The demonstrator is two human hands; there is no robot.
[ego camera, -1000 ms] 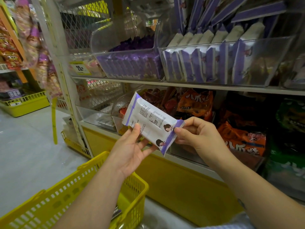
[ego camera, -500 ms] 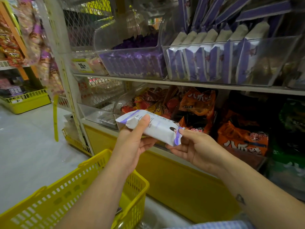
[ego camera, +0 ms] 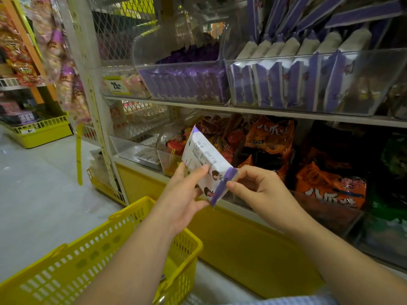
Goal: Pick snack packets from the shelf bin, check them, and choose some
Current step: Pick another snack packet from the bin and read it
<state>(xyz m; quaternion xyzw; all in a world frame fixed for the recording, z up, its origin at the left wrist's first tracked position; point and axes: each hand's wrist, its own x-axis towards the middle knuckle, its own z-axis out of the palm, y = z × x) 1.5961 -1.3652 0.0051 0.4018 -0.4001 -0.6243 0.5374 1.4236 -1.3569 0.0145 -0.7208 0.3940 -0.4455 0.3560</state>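
A white snack packet (ego camera: 203, 156) with purple sealed ends is held up in front of the lower shelf, printed back side toward me. My left hand (ego camera: 184, 195) grips its lower left side, thumb across the print. My right hand (ego camera: 256, 187) pinches the purple near end between thumb and fingers. A clear shelf bin (ego camera: 374, 84) on the upper shelf holds several matching white and purple packets standing on edge.
A yellow shopping basket (ego camera: 123, 249) hangs below my left forearm. Another clear bin (ego camera: 185, 84) to the left holds purple packets. Orange snack bags (ego camera: 330, 183) fill the lower shelf. A yellow crate (ego camera: 41, 133) sits on the floor at far left.
The packet has been turned from lying flat to tilted up again, with its printed back facing me. Both hands have kept hold of it.
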